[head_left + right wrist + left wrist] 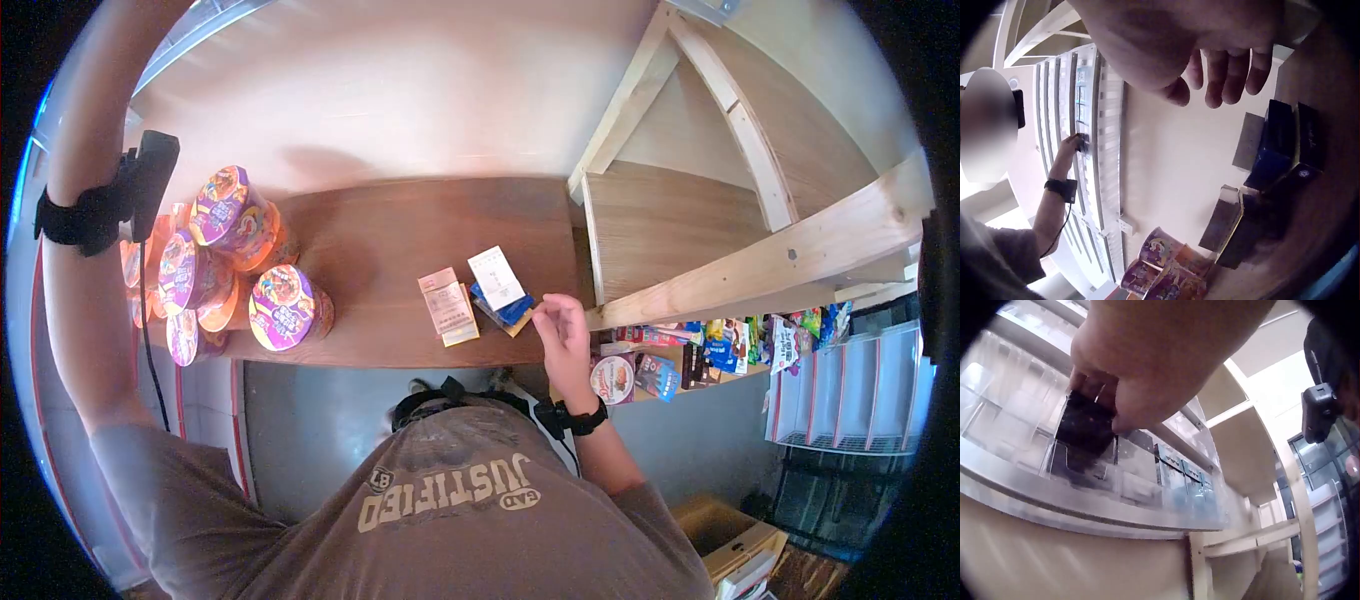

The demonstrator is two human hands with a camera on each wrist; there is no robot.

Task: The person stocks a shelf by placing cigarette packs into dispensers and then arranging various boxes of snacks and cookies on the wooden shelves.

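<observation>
My left hand [1141, 369] is raised to a clear wall rack [1079, 506] and pinches a dark pack [1085, 428] in one of its compartments, fingers partly hidden behind it. The head view cuts this hand off; the right wrist view also shows the left hand [1072, 145] at the rack. Just beside small boxes on the brown table, my right hand [563, 332] hovers with loosely bent fingers, holding nothing. Those boxes include a white-topped one [496, 278] overlapping a blue one [515, 307], and beige ones [447, 305] to their left.
Purple-lidded tubs [283, 307] are stacked on the table's left side. A wooden frame [760, 255] stands at the right, with colourful snack packs [728, 345] below it. Light blue packs [1175, 481] sit in the rack beside the dark pack. A cardboard box [735, 550] lies lower right.
</observation>
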